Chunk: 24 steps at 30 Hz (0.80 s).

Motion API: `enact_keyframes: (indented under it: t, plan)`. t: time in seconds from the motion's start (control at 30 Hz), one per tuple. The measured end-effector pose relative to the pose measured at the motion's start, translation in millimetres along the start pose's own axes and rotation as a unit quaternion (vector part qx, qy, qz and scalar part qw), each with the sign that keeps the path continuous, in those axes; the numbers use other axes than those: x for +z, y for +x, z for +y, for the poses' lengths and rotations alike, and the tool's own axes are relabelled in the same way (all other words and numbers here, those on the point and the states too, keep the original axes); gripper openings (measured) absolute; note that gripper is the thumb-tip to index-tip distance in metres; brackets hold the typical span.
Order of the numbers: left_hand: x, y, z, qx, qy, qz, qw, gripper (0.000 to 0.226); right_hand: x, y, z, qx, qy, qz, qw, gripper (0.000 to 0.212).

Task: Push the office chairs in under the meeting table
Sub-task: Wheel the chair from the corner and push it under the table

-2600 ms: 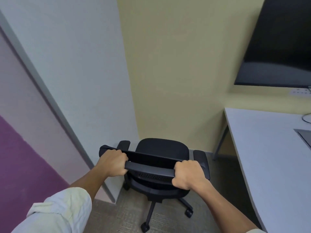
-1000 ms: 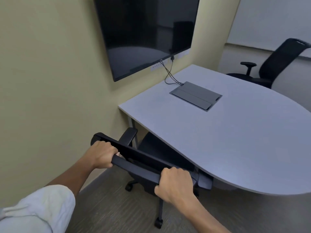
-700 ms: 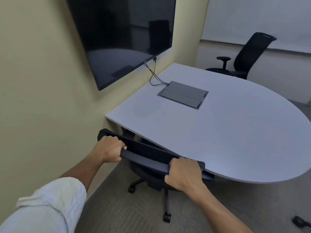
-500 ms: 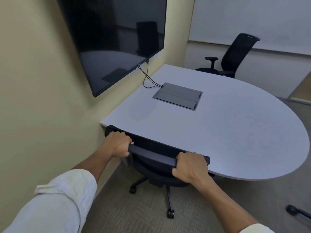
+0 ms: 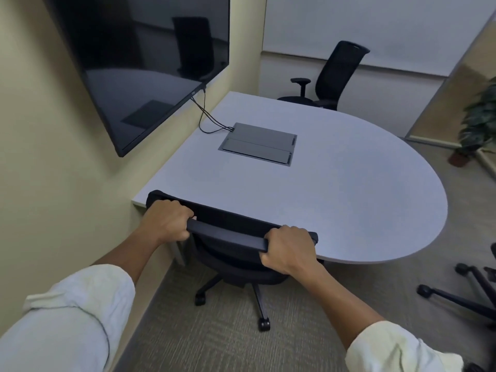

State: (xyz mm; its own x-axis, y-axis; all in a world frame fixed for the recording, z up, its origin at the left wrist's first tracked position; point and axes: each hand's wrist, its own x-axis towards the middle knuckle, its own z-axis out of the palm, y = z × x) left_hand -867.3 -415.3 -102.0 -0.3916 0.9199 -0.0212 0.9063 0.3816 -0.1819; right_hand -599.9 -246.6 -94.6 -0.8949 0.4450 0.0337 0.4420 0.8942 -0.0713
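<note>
The near chair (image 5: 230,251) is black, with a dark padded bar along the top of its backrest, a wheeled star base and its seat tucked under the near edge of the table (image 5: 335,200). The left hand (image 5: 167,224) and right hand (image 5: 288,249) are each clenched around that top bar, one at each end. The table is pale grey with a rounded right end. A second black chair (image 5: 332,79) stands at its far side. A dark screen (image 5: 139,65) hangs on the left wall.
</note>
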Motion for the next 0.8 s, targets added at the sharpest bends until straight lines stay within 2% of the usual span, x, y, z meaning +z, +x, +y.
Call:
enact_keyframes:
  t: [0.07, 0.2, 0.27, 0.3, 0.37, 0.43, 0.5, 0.6, 0.8]
  plan:
    - [-4.4, -3.0, 7.4, -0.003, -0.002, 0.004, 1.000, 0.010, -2.1, -5.8, 0.3, -0.016, 0.009, 0.020, 1.000, 0.028]
    - [-11.2, -11.8, 24.7, -0.030, -0.049, 0.027, 0.998, 0.026, -3.9, -19.1, 9.0, -0.073, 0.081, 0.062, 0.992, 0.027]
    - [-12.4, -16.0, 31.3, -0.034, -0.080, 0.067, 0.994, 0.018, -0.4, -27.1, 18.3, -0.105, 0.109, 0.080, 0.985, 0.036]
    - [-12.6, -18.7, 35.0, -0.029, -0.097, 0.089, 0.991, 0.015, 2.1, -30.5, 24.0, -0.118, 0.121, 0.096, 0.981, 0.038]
    - [-10.3, -25.4, 50.2, 0.025, -0.102, 0.129, 0.986, 0.025, 5.5, -42.7, 40.4, -0.127, 0.127, 0.149, 0.972, 0.037]
    - [-8.6, -30.3, 73.2, 0.076, -0.108, 0.167, 0.977, 0.043, 8.0, -57.5, 62.6, -0.119, 0.106, 0.192, 0.968, 0.033]
    - [-12.4, -28.8, 97.9, 0.082, -0.134, 0.194, 0.968, 0.053, 10.6, -74.5, 86.3, -0.097, 0.092, 0.197, 0.971, 0.032]
    - [-30.5, -14.7, 140.5, 0.074, -0.154, 0.217, 0.961, 0.053, 10.3, -107.6, 127.3, -0.046, 0.097, 0.181, 0.978, 0.034]
    - [-75.5, 26.0, 244.1, 0.088, -0.125, 0.251, 0.956, 0.050, -6.3, -178.0, 221.0, 0.051, 0.104, 0.175, 0.978, 0.041]
